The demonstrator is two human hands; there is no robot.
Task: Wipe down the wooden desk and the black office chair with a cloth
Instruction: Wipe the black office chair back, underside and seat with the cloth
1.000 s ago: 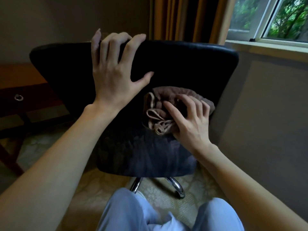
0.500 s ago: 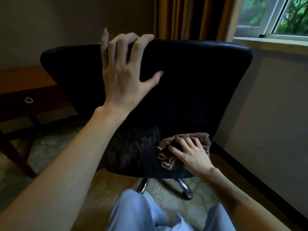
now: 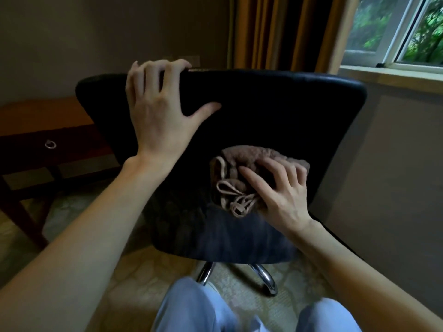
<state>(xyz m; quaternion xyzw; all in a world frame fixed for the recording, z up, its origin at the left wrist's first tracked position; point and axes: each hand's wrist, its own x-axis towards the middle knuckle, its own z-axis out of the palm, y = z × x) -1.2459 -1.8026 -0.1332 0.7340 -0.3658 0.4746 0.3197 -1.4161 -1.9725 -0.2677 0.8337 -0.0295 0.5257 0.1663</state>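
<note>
cloth (image 3: 242, 180) moved up chair (image 3: 275, 111) | hands: right (image 3: 280, 190) bunches cloth, left (image 3: 163, 109) grips chair

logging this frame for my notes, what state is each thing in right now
left hand: fingers hooked over the chair's top edge
right hand: presses the cloth against the backrest
cloth: bunched up
black chair: upright, back facing the camera
desk: drawer closed
window: too cropped to tell
curtain: drawn aside
</note>
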